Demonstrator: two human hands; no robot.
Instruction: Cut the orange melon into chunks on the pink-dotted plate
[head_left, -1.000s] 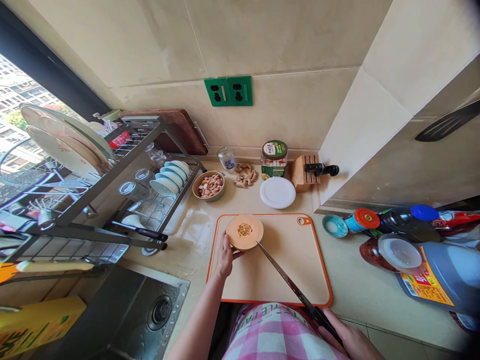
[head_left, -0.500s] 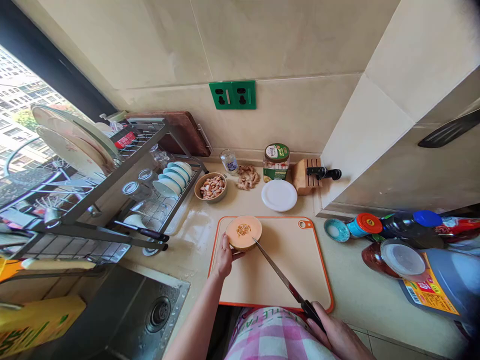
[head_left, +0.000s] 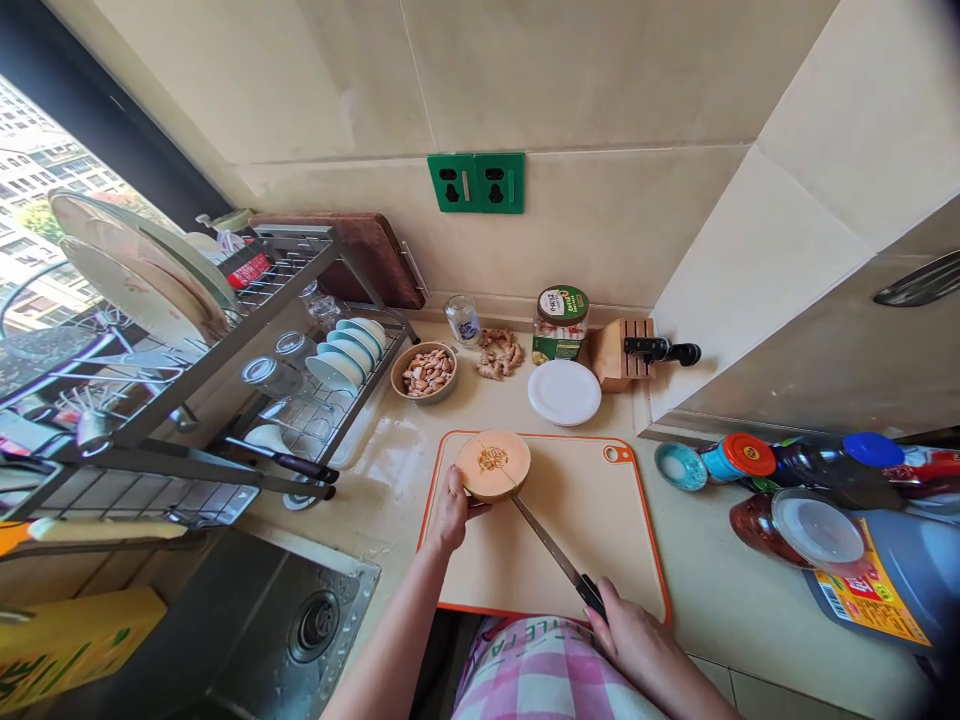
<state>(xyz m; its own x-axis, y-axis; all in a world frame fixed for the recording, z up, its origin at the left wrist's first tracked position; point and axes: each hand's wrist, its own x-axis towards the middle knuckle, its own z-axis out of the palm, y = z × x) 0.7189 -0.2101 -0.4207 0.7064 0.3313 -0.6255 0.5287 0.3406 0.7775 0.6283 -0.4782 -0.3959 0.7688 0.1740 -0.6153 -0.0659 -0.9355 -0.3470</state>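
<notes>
A halved melon (head_left: 480,470) with orange flesh and seeds in its middle is tilted cut face up over the left part of the cutting board (head_left: 525,570). My left hand (head_left: 452,512) grips it from the lower left, thumb at the rim and fingers underneath. In my right hand (head_left: 626,625) is the black handle of a long kitchen knife (head_left: 550,545). The blade points up and left; its tip end is at the melon's lower right edge, partly out of sight there. A thin line runs across the flesh from the seeds to that edge.
Behind the board stand a white plate (head_left: 564,392), a knife block (head_left: 615,355), a green-labelled tub (head_left: 560,325), ginger (head_left: 500,354) and a bowl of garlic (head_left: 425,373). A dish rack (head_left: 225,400) and sink (head_left: 300,560) lie left. Jars and bottles (head_left: 810,465) line the right.
My right hand has pushed the knife forward and left, and the blade's tip has gone from above the cut face to the melon's lower right edge. A line now shows in the flesh.
</notes>
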